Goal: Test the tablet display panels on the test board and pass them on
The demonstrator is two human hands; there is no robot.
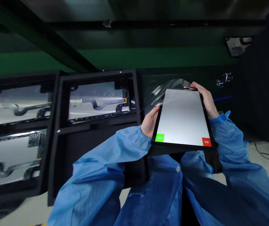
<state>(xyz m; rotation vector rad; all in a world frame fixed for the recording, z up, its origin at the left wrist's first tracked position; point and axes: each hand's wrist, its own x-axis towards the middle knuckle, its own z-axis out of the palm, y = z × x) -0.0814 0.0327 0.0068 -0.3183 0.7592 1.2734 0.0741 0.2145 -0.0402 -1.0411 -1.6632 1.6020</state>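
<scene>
Both hands hold a tablet [183, 117] with a lit white screen, a green square at its lower left corner and a red one at its lower right. My left hand [150, 121] is closed on the tablet's left edge, its fingers hidden behind. On the right edge, near the top, my right hand [206, 100] grips the tablet, and its fingertips touch the sheet's end. A clear plastic film [164, 92] is peeled up over the top edge and spreads out to the upper left.
A black foam tray [99, 125] at the left holds a display panel [101, 100] with a flex cable. Another tray [45, 185] farther left carries two more panels. A wristwatch-like metal object [225, 79] lies at the right, below a flat panel [238, 46].
</scene>
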